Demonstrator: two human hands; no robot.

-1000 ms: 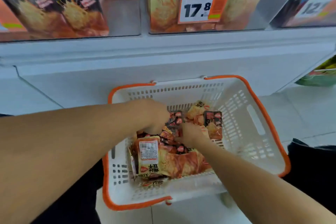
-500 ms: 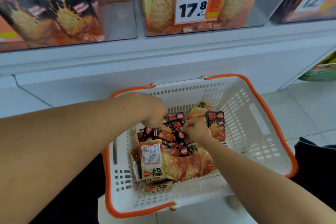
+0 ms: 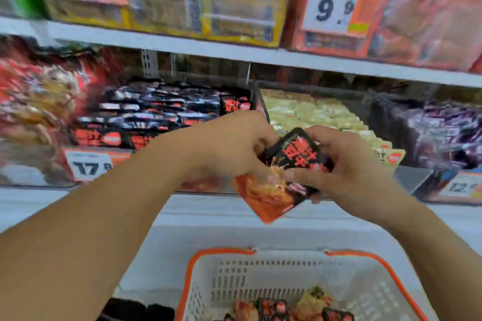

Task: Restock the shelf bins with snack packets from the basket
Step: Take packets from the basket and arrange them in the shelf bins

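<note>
Hands: left hand (image 3: 229, 148) and right hand (image 3: 347, 172) both gripping black snack packets (image 3: 294, 161), frame centre.
Risk: loose bundle slipping, dropping toward basket (image 3: 391, 268).

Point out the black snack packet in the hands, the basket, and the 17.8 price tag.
black snack packet (image 3: 297, 156): head view, on its printed front face.
basket (image 3: 186, 281): head view, on its orange left rim.
17.8 price tag (image 3: 88, 167): head view, on the white part with the digits.

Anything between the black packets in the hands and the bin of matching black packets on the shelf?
Nothing visible blocks the way. Both the left hand and right hand hold the black packets in front of the shelf, and the bin of black packets lies up and to the left, open on top.
</note>
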